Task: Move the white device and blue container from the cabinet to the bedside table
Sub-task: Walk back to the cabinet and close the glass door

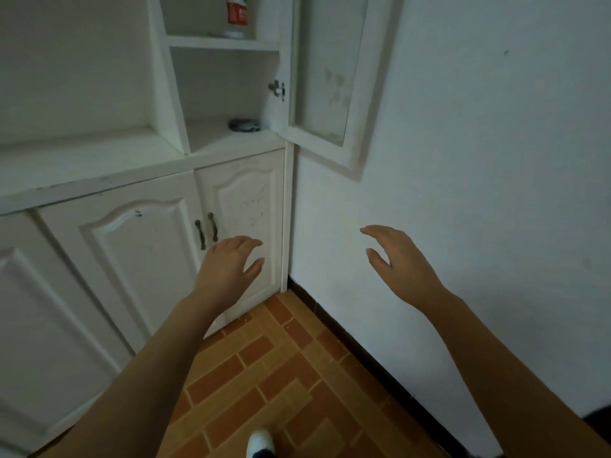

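Both hands are raised, empty, in front of a white cabinet [139,166] that stands in the corner of a room. The left hand [228,264] is held palm down with its fingers [246,242] loosely spread and slightly curled, touching nothing; just beyond and to the left of those fingertips are the two dark handles [206,230] of the closed lower doors. The right hand [395,256] hangs before the bare white wall [479,160], fingers [373,231] apart and thumb held away from them, gripping nothing. Well above the left fingertips, in the open shelf compartment, a small dark round flat object [245,125] lies on the lower shelf near its right edge; its blur makes it hard to tell what it is. Higher still, on the upper shelf, stands a white bottle with a red label [236,15], cut off by the top edge of the view. I cannot tell whether either is the white device or blue container. The glass-panelled cabinet door [330,77] stands swung open above and between the two hands, its metal latch [277,89] on the inner edge. Below the forearms is a brick-pattern tile floor [281,375], with the toe of a white shoe [261,441] at the bottom edge.
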Tool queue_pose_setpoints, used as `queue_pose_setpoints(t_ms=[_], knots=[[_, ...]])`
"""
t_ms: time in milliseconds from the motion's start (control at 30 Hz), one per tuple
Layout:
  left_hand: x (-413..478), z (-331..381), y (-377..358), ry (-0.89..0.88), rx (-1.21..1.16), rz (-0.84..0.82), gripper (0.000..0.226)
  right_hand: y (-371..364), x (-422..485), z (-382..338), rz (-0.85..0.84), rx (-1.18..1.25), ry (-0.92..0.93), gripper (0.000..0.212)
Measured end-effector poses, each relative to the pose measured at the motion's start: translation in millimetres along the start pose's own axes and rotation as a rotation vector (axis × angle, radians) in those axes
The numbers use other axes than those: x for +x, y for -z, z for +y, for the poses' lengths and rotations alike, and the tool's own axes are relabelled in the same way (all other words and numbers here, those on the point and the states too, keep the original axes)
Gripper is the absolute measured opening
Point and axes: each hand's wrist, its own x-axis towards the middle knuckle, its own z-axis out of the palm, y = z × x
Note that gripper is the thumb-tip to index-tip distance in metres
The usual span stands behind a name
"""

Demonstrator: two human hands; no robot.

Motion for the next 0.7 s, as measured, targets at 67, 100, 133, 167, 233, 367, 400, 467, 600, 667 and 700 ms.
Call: queue_pose_setpoints(t_ms=[67,100,133,167,233,367,400,467,600,667,700], knots=[[32,-10,-7,-0.008,0.01,0.013,0.036,-7,28,9,0.013,-0.003,0.006,0.037],[49,-15,-9,-0.012,0.015,0.023,0.036,-10,43,14,0.019,-0.004,0.008,0.037],[66,-21,-12,-0.014,0.018,0.032,0.036,-14,59,18,0.025,-0.003,0.009,0.037],[84,-27,-14,-0.019,0.023,0.038,0.036,-17,75,21,0.03,-0.001,0.009,0.037],[121,-40,-17,-0.039,0.038,0.037,0.037,-22,109,28,0.044,0.006,0.012,0.037],[185,-61,-20,-0.079,0.067,0.038,0.038,-34,170,34,0.083,0.025,0.012,0.037],[197,-66,-20,-0.078,0.077,0.041,0.039,-37,183,35,0.093,0.036,0.014,0.037],[217,-75,-19,-0.061,0.101,0.051,0.041,-45,205,36,0.104,0.062,0.021,0.038],[237,-89,-16,-0.011,0.123,0.07,0.044,-57,238,37,0.102,0.087,0.059,0.038],[245,-93,-12,0.008,0.133,0.09,0.047,-60,253,37,0.121,0.113,0.085,0.038],[248,-94,-11,0.016,0.136,0.101,0.048,-60,260,36,0.132,0.125,0.097,0.038]])
